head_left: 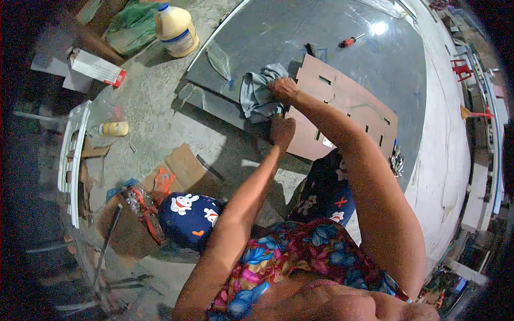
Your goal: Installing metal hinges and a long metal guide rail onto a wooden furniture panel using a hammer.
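My right hand (282,89) grips a grey-blue cloth (257,91) and presses it at the near edge of a brown cut-out board (348,104). The board has several small slots and lies on a large dark grey panel (300,37). My left hand (282,131) rests just below, fingers curled on the board's lower left edge. Both forearms reach up from the bottom of the picture.
A cream jug with a blue cap (175,29) stands on the concrete floor beside a green bag (133,24). A red-handled screwdriver (349,41) lies on the panel. A small yellow bottle (113,128), a white box (96,67), cardboard pieces (182,166) and a white frame (72,155) lie at left.
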A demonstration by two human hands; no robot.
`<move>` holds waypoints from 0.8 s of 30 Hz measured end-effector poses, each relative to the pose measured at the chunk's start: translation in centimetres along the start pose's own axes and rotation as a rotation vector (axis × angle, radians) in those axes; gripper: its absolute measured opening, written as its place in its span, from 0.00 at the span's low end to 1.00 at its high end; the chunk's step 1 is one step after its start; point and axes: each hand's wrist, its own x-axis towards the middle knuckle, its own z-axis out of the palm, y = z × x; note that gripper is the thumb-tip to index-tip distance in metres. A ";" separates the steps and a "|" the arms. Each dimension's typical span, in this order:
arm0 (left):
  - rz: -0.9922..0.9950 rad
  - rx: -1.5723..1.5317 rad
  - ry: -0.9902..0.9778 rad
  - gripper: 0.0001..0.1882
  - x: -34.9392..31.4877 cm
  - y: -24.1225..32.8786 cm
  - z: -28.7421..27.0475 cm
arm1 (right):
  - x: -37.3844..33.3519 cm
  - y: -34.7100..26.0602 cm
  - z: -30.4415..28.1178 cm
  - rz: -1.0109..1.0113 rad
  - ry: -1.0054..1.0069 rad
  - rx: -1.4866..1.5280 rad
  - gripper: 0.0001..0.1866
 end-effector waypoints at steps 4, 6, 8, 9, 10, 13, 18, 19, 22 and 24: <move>-0.178 -0.337 0.097 0.16 3.3 -7.9 -1.7 | 1.1 -5.8 -7.4 -0.142 0.457 0.329 0.15; -0.062 -0.405 -0.048 0.17 0.2 -1.2 1.9 | -3.0 1.8 -5.9 0.097 0.654 0.345 0.14; -0.172 -0.242 -0.154 0.17 0.4 -1.3 0.9 | -4.2 1.3 -9.6 0.095 0.940 0.787 0.14; -0.159 -0.226 -0.140 0.17 1.2 -2.6 0.2 | -3.8 -0.2 -12.4 0.113 1.017 0.810 0.14; -0.106 -0.144 0.039 0.16 2.5 -5.1 -1.1 | -3.0 -2.6 -15.8 0.106 1.089 0.854 0.15; -0.068 -0.260 -0.039 0.16 2.4 -3.5 -1.6 | -5.4 1.2 -20.7 0.010 1.249 0.880 0.17; -0.120 -0.550 -0.198 0.16 2.2 -0.6 -3.8 | -16.2 3.4 -26.4 0.133 1.160 1.160 0.21; -0.119 -0.507 -0.141 0.16 2.9 -1.5 -4.7 | -16.6 3.7 -25.7 0.003 1.166 1.193 0.20; -0.138 -0.331 -0.253 0.18 3.2 -0.2 -3.5 | -19.7 8.3 -19.5 -0.226 1.234 1.084 0.19; -0.161 -0.405 -0.130 0.22 2.3 -0.1 -2.2 | -22.3 7.2 -14.5 0.064 1.000 0.912 0.22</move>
